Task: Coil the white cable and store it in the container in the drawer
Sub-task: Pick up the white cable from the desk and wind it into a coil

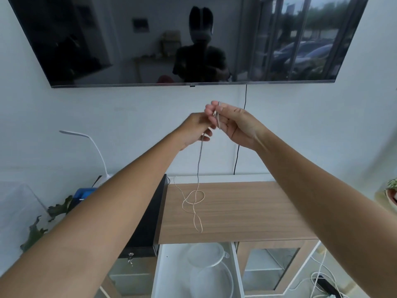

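Both hands are raised in front of the wall below the television. My right hand (231,123) pinches the upper end of the thin white cable (199,164) between thumb and fingers. My left hand (196,131) closes around the cable just below it. From the hands the cable hangs straight down, and its lower part lies in loose loops on the wooden cabinet top (247,211). Below the top, a white drawer (160,274) stands pulled out, with a round clear container (214,280) and its lid (207,254) inside.
A large dark television (189,39) hangs on the wall with a black cord (238,147) dropping from it. A long black speaker bar (150,218) lies left of the wooden top, beside a white desk lamp (94,147) and plant leaves (43,222). Loose cables lie on the floor at right (322,280).
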{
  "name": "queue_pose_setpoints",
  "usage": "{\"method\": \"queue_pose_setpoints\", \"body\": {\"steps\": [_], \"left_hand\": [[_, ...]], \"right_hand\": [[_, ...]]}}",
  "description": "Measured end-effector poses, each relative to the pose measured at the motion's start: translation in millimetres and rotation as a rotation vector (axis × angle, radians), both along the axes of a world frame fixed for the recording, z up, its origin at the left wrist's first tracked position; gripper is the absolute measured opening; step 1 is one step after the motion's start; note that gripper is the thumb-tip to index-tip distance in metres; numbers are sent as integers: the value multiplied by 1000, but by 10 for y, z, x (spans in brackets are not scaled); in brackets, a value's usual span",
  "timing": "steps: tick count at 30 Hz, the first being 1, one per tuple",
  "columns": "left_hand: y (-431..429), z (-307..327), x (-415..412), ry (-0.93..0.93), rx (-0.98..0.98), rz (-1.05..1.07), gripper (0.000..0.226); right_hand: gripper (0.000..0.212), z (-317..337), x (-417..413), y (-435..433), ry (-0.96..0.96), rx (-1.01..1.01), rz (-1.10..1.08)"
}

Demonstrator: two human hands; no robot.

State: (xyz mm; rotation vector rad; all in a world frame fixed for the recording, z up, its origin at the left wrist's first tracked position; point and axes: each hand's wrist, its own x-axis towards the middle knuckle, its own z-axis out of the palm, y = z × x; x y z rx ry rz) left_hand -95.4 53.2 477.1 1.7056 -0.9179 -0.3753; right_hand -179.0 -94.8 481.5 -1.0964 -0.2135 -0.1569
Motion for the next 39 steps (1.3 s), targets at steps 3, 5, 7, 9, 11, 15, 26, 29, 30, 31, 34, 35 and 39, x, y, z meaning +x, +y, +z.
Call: {"method": "queue_pose_setpoints", "body": {"steps": [3, 5, 7, 9, 11, 15, 26, 29, 30, 31, 34, 35, 39], "left_hand": [[-70, -136, -181, -166, 135, -55, 29], [-60, -130, -215, -313, 297, -84, 29], [8, -38, -199, -456, 416, -98, 30], [104, 113, -159, -571, 444, -88, 29], [191, 268, -84, -642, 442, -42, 24], [281, 482, 49, -688, 399, 41, 17], [171, 394, 11, -454, 60, 88, 13], [87, 192, -86, -261, -42, 157, 27], [68, 117, -133, -221, -29, 162, 29], [54, 39, -178, -208, 4, 144, 26], [38, -119, -294, -290, 159, 30, 28], [42, -131, -307, -345, 219, 8, 28], [160, 71, -240, -587, 441, -42, 29]], "right_hand": [[20, 54, 59, 4, -44, -146, -196], [20, 58, 56, -71, -36, -397, -353], [16, 33, 29, -163, -18, -584, -424], [14, -16, -15, -229, 1, -707, -370], [16, -86, -66, -246, 23, -764, -256], [27, -169, -139, -203, 103, -580, -72], [27, -83, -226, -33, 54, -271, 54], [27, -14, -193, 12, -15, -196, 74], [26, 12, -174, 22, -31, -159, 65], [25, 35, -156, 26, -44, -131, 46], [24, 45, -108, -5, -73, -181, -69], [24, 33, -97, -25, -71, -246, -120], [22, -20, -104, -105, -31, -519, -254]]}}
